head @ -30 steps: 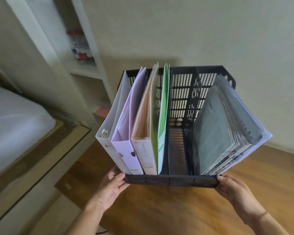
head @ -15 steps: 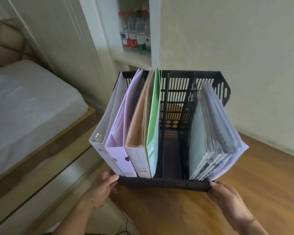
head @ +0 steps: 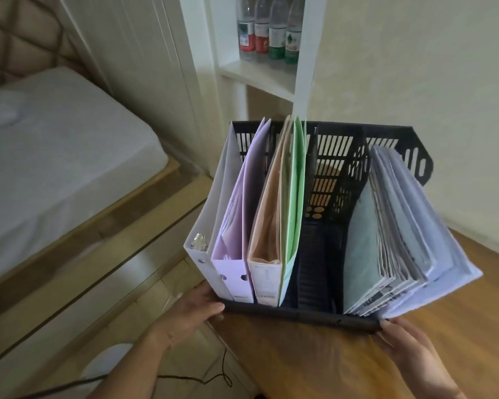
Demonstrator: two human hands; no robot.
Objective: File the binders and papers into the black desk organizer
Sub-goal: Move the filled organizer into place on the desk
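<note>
The black desk organizer [head: 300,313] stands at the near left corner of a wooden table [head: 314,364]. Its left slots hold a white binder [head: 211,226], a lilac binder [head: 236,254], an orange binder [head: 267,254] and a green folder [head: 296,203]. One slot in the middle [head: 314,254] is empty. A leaning stack of papers in clear sleeves [head: 401,234] fills the right slot and fans out past the rim. My left hand [head: 193,309] grips the organizer's front left corner. My right hand [head: 409,344] holds the front right corner.
A bed with a white sheet [head: 55,156] and a wooden frame lies to the left. Behind the organizer stands a white shelf [head: 260,76] with several water bottles [head: 267,30]. A black cable [head: 208,378] trails on the tiled floor below the table's edge.
The view has swung left and down: the bed and shelf bottles have come into sight. The organizer sits nearer the table's left corner, both hands still on its front corners.
</note>
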